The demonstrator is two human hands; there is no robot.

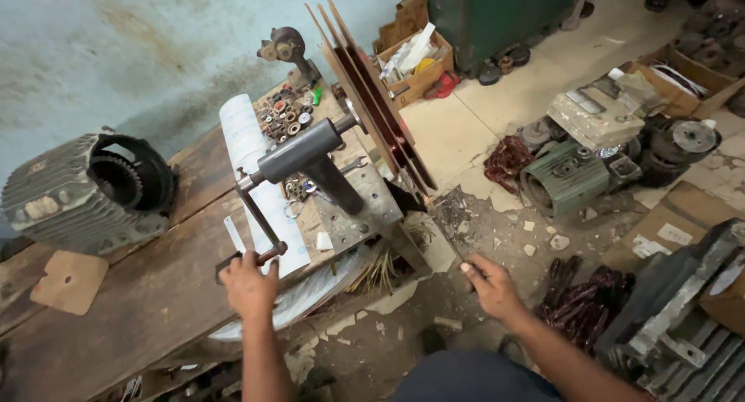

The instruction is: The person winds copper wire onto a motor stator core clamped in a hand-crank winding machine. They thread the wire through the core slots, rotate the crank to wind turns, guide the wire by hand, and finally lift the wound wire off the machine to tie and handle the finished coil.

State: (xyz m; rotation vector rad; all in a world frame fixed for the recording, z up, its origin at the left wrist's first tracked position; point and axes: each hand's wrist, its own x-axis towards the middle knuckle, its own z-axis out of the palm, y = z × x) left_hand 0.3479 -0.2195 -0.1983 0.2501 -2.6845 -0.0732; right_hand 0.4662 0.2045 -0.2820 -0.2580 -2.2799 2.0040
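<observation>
Now: left hand (248,284) fisted on crank handle (256,256) | right hand (490,287) pinching wire (448,235)

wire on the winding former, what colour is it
Dark reddish-brown copper wire, best seen in the head view.

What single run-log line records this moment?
left hand: grips crank handle | right hand: pinches wire | winding former: on machine, wooden bench

Dark metal crank handle (256,256) low on bench-mounted coil winder (310,154), copper wire (454,239) taut.
</observation>
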